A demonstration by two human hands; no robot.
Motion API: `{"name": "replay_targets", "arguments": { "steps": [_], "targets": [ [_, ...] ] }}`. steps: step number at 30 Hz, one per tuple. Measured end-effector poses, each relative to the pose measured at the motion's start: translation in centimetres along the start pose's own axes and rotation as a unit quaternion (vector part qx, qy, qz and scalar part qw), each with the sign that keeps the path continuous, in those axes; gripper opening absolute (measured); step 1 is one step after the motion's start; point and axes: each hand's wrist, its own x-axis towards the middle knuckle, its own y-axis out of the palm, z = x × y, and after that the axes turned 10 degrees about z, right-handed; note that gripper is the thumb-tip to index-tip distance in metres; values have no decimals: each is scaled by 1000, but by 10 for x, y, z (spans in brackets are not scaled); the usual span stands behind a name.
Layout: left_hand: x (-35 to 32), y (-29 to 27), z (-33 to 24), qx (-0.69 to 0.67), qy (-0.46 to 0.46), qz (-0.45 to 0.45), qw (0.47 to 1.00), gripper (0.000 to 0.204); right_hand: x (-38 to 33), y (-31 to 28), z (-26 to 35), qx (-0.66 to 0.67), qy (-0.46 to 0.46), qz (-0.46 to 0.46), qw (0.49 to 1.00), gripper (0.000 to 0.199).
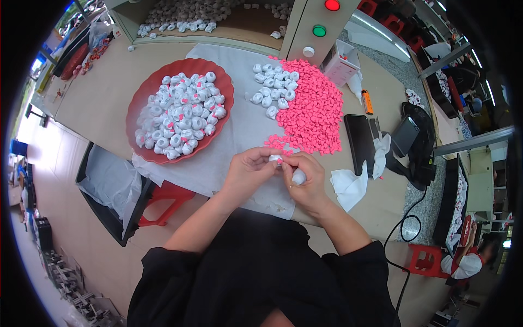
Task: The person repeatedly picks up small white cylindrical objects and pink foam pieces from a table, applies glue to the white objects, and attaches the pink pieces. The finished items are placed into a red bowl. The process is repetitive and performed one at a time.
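In the head view, the left hand (248, 171) pinches a small white piece (274, 157) between thumb and fingertips, at the near end of a white sheet (245, 117) on the table (95, 90). The right hand (310, 180) is curled close beside it, its fingertips meeting the left ones; a pink bit (280, 162) shows at the white piece, and whether the right fingertips grip that bit cannot be told. A white round-ended object (298, 176), partly hidden, is held within the right hand's curled fingers. Just beyond the hands spreads a heap of pink pieces (316, 111), with a cluster of white pieces (277, 83) touching its far left side. To the left stands a red scalloped bowl (135, 103) filled with white pieces, several showing pink bits. Right of the heap lie an orange cylinder (368, 102) and a black phone (358, 139), with a crumpled white tissue (349, 188) nearer. Far right of the heap stands a white box (341, 64).
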Motion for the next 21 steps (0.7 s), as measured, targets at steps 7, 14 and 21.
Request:
{"name": "replay_targets", "arguments": {
  "steps": [7,14,21],
  "targets": [
    [-7,-1,4,23,60,31,997,27,2,-7,5,15,-30,-9,999,22],
    [-7,1,-1,59,61,22,996,26,1,-11,5,-25,-53,8,998,26],
    [-6,-2,3,9,27,13,1000,23,-1,-7,1,-61,-90,22,994,28]
  ]
}}
